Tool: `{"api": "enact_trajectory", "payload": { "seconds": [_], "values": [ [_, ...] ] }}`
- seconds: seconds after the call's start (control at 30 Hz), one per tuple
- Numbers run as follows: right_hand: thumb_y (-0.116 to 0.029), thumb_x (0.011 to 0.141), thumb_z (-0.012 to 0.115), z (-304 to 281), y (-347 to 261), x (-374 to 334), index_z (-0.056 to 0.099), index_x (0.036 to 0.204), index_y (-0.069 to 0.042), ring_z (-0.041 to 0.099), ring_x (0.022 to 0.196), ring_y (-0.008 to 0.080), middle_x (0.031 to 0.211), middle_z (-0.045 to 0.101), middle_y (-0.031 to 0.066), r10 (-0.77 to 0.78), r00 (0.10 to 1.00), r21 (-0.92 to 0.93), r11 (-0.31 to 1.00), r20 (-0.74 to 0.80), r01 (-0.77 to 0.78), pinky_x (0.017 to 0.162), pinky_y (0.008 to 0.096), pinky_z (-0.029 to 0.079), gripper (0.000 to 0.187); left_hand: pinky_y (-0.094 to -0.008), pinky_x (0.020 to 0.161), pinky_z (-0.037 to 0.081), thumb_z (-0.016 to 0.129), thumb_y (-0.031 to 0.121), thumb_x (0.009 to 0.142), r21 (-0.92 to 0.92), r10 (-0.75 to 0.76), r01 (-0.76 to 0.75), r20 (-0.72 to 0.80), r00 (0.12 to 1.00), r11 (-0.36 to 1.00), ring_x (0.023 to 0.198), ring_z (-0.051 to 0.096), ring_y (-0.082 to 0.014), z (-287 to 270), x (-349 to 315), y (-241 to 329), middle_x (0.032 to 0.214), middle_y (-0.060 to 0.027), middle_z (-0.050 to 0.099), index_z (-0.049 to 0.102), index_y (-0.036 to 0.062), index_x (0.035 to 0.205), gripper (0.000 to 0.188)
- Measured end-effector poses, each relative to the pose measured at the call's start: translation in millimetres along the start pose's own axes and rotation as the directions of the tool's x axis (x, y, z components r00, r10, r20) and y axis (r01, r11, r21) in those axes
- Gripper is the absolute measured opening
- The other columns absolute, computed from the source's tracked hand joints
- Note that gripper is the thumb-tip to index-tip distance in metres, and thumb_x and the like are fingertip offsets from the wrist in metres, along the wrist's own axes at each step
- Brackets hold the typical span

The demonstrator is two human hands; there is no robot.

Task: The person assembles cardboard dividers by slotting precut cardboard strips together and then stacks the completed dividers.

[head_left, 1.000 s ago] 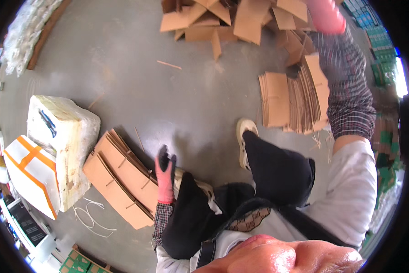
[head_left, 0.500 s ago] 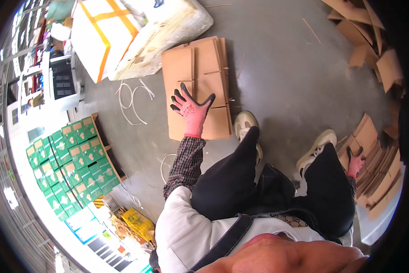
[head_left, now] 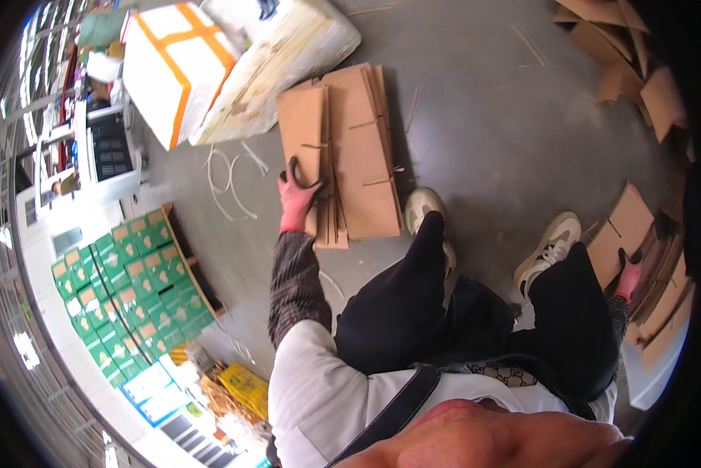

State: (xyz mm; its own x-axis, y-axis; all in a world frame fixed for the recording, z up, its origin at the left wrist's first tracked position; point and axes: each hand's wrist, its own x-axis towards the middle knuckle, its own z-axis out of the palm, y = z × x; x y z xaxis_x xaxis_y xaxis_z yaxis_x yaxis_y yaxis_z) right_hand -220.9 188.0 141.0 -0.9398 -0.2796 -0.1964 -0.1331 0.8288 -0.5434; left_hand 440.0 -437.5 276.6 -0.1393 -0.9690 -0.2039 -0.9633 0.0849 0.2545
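My left hand [head_left: 296,204], in a pink glove with dark fingertips, is closed round the lower left part of a narrow flattened cardboard carton [head_left: 302,125]. That carton lies on the left side of a stack of flattened cardboard cartons [head_left: 364,156] on the floor. Several layers under the hand are fanned apart at their near ends. At the far right my right hand [head_left: 631,277], gloved the same way, grips the edge of a brown cardboard sheet [head_left: 620,228]. More upright cardboard sheets [head_left: 656,300] stand packed beside it; part of that hand's grip is hidden.
A white foam box [head_left: 177,74] with orange tape and a wrapped white block [head_left: 288,74] sit beyond the stack. White strapping loops [head_left: 224,183] lie on the floor. Green cartons [head_left: 136,288] are piled at left. Loose cardboard [head_left: 600,47] lies far right. My shoes [head_left: 424,209] flank the middle.
My left hand has gone from spread above the stack to closed on its left part, moving left; layers there have shifted. My right hand has moved slightly right, onto the sheet's edge.
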Motion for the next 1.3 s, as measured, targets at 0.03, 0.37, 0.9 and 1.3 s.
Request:
{"api": "enact_trajectory", "payload": {
  "seconds": [0.03, 0.37, 0.9, 1.3],
  "values": [
    [-0.023, 0.083, 0.06, -36, 41, 8, 0.048, 0.118, 0.006, 0.051, 0.109, 0.028, 0.121, 0.051, 0.0214, 0.052, 0.999, 0.214, 0.975, 0.013, -0.054, 0.093, 0.0348, 0.04, 0.047, -0.0351, 0.096, 0.037, 0.076, 0.023, 0.066, -0.31, 0.189, -0.176, 0.013, 0.982, 0.934, 0.116, 0.042, -0.0322, 20, 20, -13, 0.124, -0.019, 0.044, 0.038, 0.0146, 0.131, 0.076],
    [-0.062, 0.062, 0.065, 58, -140, -15, 0.027, 0.134, -0.004, 0.046, 0.11, 0.0342, 0.118, 0.045, 0.0213, 0.149, 0.988, -0.676, 0.731, 0.025, -0.094, 0.089, 0.0473, 0.039, 0.1, -0.0326, 0.084, 0.045, 0.049, 0.005, 0.087, -0.418, 0.299, -0.293, -0.053, 0.953, 0.86, 0.099, 0.055, -0.0251, -89, -87, 267, 0.117, -0.0195, 0.051, 0.039, -0.0057, 0.125, 0.041],
    [-0.019, 0.079, 0.061, -6, -329, -17, 0.05, 0.115, -0.006, 0.057, 0.092, 0.0322, 0.103, 0.059, 0.016, -0.443, 0.89, -0.033, 0.896, -0.11, 0.442, 0.075, 0.038, 0.048, 0.04, -0.039, 0.084, 0.046, 0.062, 0.025, 0.075, 0.11, 0.547, -0.68, 0.508, 0.665, 0.725, 0.101, 0.056, -0.0289, 147, -57, 374, 0.114, -0.0114, 0.055, 0.036, 0.0161, 0.13, 0.061],
    [-0.011, 0.078, 0.046, 110, -419, -54, 0.042, 0.127, -0.009, 0.055, 0.075, 0.0191, 0.093, 0.05, 0.0101, -0.647, 0.514, -0.28, 0.436, 0.563, 0.855, 0.062, 0.0307, 0.044, 0.049, -0.0425, 0.078, 0.048, 0.059, 0.015, 0.074, 0.053, 0.591, -0.734, 0.557, 0.584, 0.677, 0.092, 0.059, -0.033, 171, -64, 382, 0.115, -0.0163, 0.052, 0.04, 0.0082, 0.124, 0.055]
  ]
}}
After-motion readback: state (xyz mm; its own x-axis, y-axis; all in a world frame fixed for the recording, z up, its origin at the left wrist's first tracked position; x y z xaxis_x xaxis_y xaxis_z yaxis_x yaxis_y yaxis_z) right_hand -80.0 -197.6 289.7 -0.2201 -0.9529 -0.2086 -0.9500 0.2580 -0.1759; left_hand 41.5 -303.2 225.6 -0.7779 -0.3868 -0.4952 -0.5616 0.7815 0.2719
